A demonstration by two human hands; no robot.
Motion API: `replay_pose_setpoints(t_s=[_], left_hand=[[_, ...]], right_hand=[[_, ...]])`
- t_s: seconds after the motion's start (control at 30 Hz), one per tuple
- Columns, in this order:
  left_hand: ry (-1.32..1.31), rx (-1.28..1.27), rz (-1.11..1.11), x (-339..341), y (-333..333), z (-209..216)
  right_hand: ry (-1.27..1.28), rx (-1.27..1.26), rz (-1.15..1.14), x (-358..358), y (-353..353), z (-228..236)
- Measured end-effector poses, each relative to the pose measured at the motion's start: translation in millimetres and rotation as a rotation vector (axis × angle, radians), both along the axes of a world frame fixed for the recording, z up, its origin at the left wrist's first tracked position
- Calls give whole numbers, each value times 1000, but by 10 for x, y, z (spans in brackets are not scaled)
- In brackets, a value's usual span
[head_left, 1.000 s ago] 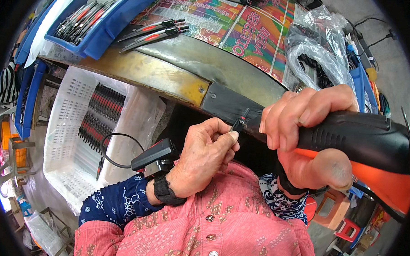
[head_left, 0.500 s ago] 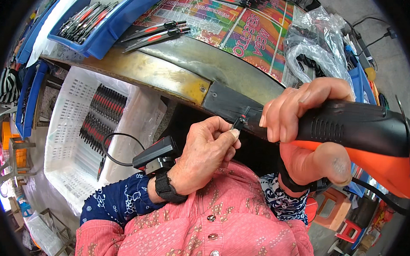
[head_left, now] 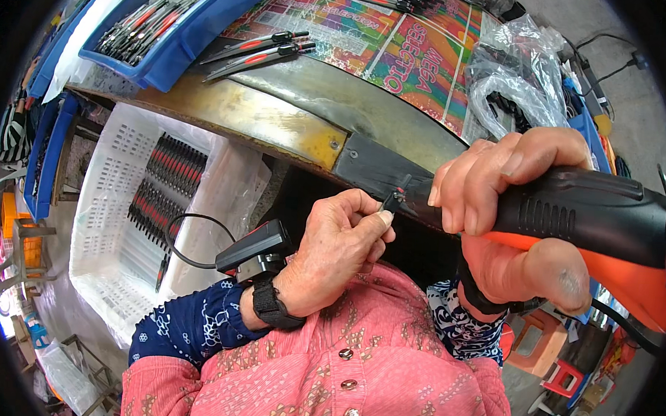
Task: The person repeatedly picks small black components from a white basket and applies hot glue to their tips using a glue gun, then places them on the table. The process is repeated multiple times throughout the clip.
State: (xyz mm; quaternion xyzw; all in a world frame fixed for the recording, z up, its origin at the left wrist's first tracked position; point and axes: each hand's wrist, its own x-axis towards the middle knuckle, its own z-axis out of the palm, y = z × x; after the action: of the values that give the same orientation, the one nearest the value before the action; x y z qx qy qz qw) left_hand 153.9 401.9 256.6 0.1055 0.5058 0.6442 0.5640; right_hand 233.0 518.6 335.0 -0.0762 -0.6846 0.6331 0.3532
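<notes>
Pinched between the thumb and fingers of my left hand [head_left: 339, 242] is a small black piece with a red tip [head_left: 395, 199]. Its outer end lies against the black block [head_left: 363, 163] fixed to the bench edge. A black-and-orange power tool [head_left: 578, 213] is gripped in my right hand [head_left: 501, 182], fingers over its top and thumb along the near side. The tool's front end sits close to the piece, partly behind my fingers, so I cannot tell whether they touch.
Slim black-and-red pieces [head_left: 262, 55] lie on the metal bench [head_left: 301, 95], and more fill a blue bin [head_left: 160, 78]. Below left, a white plastic crate [head_left: 102, 220] holds rows of them. A clear plastic bag [head_left: 514, 67] lies at the far right. Stools [head_left: 563, 376] stand on the floor.
My right hand and the power tool have shifted slightly to the right. My left hand keeps its pinch on the small piece, almost in the same place.
</notes>
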Motion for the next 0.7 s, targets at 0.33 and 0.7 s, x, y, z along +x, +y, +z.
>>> replay_pose_setpoints(t_s=[0.33, 0.7], left_hand=[[9, -6, -20, -14, -4, -16], [-21, -12, -28, -25, -10, -15]], right_hand=[[-6, 9, 16, -19, -3, 16], [-23, 17, 30, -41, -8, 33]])
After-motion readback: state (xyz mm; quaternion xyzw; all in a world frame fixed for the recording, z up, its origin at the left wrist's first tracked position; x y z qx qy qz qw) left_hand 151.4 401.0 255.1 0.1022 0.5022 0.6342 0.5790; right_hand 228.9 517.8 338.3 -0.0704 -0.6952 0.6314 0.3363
